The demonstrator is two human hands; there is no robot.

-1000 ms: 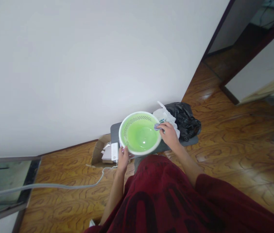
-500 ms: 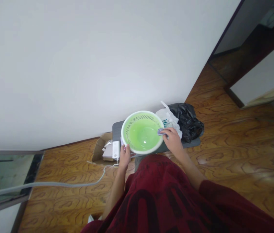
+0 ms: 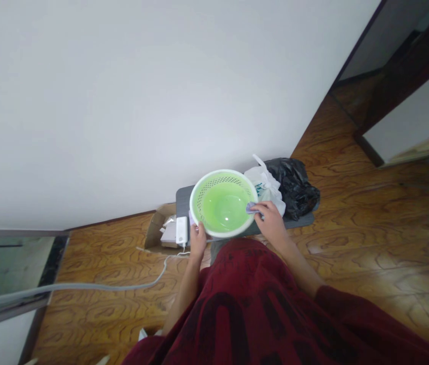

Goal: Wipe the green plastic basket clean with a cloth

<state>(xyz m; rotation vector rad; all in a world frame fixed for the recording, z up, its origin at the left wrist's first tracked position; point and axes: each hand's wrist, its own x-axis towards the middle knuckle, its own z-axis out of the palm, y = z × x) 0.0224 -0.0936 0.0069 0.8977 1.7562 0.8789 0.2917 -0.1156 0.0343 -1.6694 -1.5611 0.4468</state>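
Note:
A round green basin [image 3: 226,205] with a white rim and a band of holes along its upper wall is before me. My left hand [image 3: 198,241] grips its rim at the near left, thumb on top; a bit of pale purple shows beside that thumb. At the right side of the rim, my right hand [image 3: 270,218] pinches a crumpled pale purple cloth [image 3: 253,207] that hangs over the inner edge. The fingers beneath the rim are hidden.
A grey bench [image 3: 184,194] along the white wall bears a white plastic bag [image 3: 263,183], a black bag [image 3: 294,187] and a white power strip [image 3: 181,231]. Its cable [image 3: 123,288] runs left. An open cardboard box [image 3: 154,229] stands on the wooden floor.
The cloth in my right hand has shifted slightly at the rim. The basin looks a little more tilted, and my left hand keeps its grip.

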